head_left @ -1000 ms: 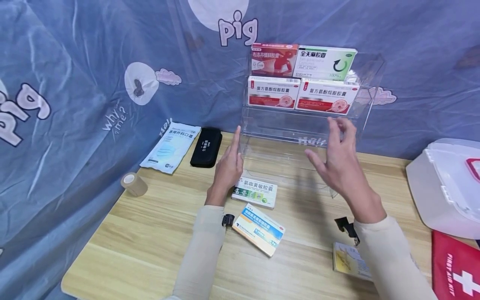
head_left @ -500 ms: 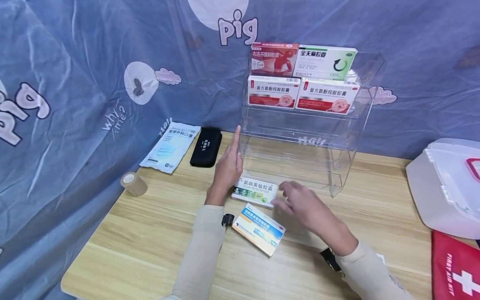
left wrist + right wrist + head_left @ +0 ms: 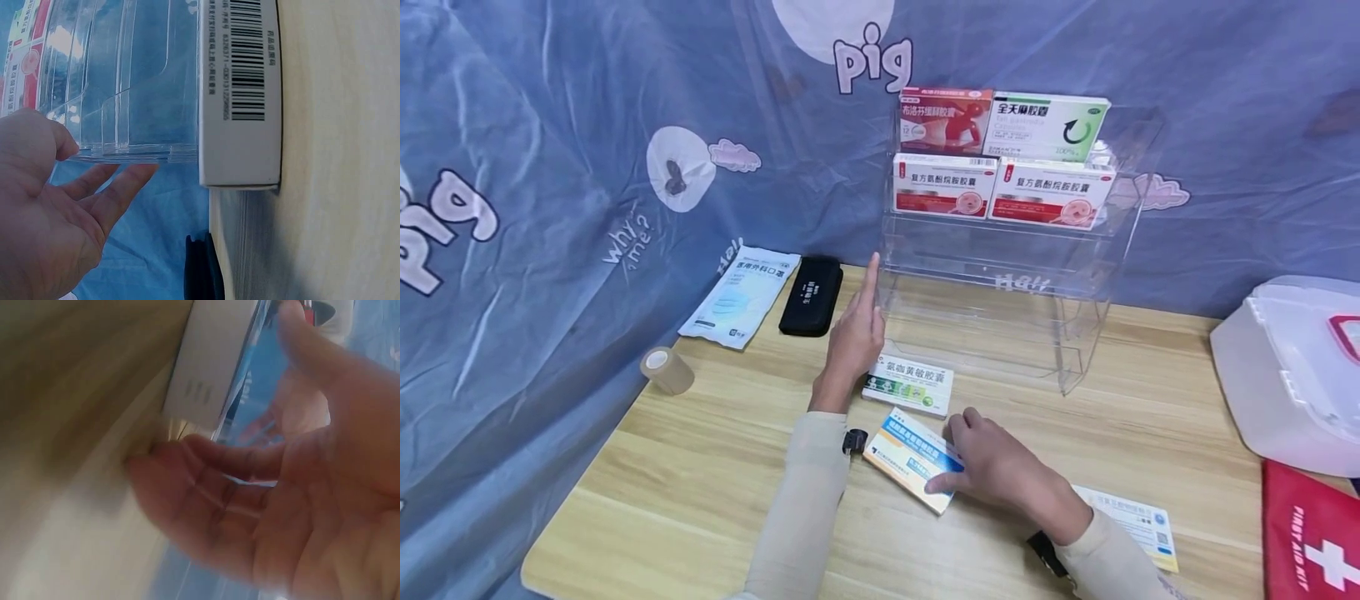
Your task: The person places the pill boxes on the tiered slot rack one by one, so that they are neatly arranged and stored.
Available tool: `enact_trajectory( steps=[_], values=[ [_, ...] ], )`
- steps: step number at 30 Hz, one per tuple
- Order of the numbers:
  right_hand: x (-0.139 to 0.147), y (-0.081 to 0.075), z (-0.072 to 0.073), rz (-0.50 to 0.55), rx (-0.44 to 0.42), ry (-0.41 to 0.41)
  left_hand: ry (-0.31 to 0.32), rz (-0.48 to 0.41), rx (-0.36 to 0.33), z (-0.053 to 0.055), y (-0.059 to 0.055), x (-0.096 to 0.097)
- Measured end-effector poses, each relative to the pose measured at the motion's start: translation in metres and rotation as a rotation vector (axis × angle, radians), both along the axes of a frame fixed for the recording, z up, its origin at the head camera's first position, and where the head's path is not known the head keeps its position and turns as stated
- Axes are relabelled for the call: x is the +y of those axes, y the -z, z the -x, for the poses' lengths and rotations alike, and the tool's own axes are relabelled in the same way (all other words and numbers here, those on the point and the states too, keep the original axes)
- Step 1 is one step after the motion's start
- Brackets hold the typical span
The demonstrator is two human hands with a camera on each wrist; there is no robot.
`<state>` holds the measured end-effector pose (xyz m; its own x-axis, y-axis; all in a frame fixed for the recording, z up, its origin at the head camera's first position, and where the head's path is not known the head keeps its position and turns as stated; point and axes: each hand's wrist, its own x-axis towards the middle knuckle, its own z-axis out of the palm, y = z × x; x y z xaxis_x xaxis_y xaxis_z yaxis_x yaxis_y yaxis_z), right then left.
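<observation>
My left hand [image 3: 852,340] is at the left side of a clear acrylic display rack [image 3: 992,243]. In the left wrist view its thumb and fingers pinch the edge of the rack's side panel. My right hand [image 3: 1011,471] reaches over a blue, white and orange medicine box [image 3: 910,450] lying flat on the table. Its thumb overlaps the box's face, and the other fingers bend beside the right end. In the blurred right wrist view, the fingers are close to the box's white end [image 3: 203,375]. A green-and-white medicine box [image 3: 910,390] lies just beyond, at the rack's front left.
Red-and-white boxes [image 3: 945,187], a red box [image 3: 946,121] and a green-white box [image 3: 1048,127] fill the upper tiers. A mask packet [image 3: 741,296], black case [image 3: 811,294] and tan roll [image 3: 667,371] lie left; another box [image 3: 1131,525], white bin [image 3: 1285,375] and red pouch [image 3: 1311,525] right.
My right hand has come down from in front of the rack, past the green-and-white box, to the blue and orange box. My left hand has stayed at the rack's side.
</observation>
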<state>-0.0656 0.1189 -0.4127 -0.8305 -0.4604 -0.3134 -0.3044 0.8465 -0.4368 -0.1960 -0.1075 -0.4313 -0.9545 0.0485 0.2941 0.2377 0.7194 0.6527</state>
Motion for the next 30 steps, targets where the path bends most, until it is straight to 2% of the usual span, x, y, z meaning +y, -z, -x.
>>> enact_trajectory(
  steps=[6, 21, 26, 30],
  values=[
    [-0.0038, -0.0015, -0.0091, -0.059, 0.015, -0.02, -0.004, 0.0, 0.007, -0.0008, 0.0027, -0.0021],
    [-0.0011, -0.0056, -0.0096, -0.071, -0.033, -0.07, 0.001, -0.002, 0.011, -0.001, 0.0019, -0.0036],
    [-0.0003, -0.0075, -0.0092, -0.072, -0.082, -0.074, -0.001, -0.005, 0.0, -0.0011, 0.0009, -0.0022],
    [0.0016, -0.0066, -0.0087, -0.019, -0.136, -0.078, 0.001, -0.004, -0.006, -0.0008, 0.0004, -0.0007]
  ],
)
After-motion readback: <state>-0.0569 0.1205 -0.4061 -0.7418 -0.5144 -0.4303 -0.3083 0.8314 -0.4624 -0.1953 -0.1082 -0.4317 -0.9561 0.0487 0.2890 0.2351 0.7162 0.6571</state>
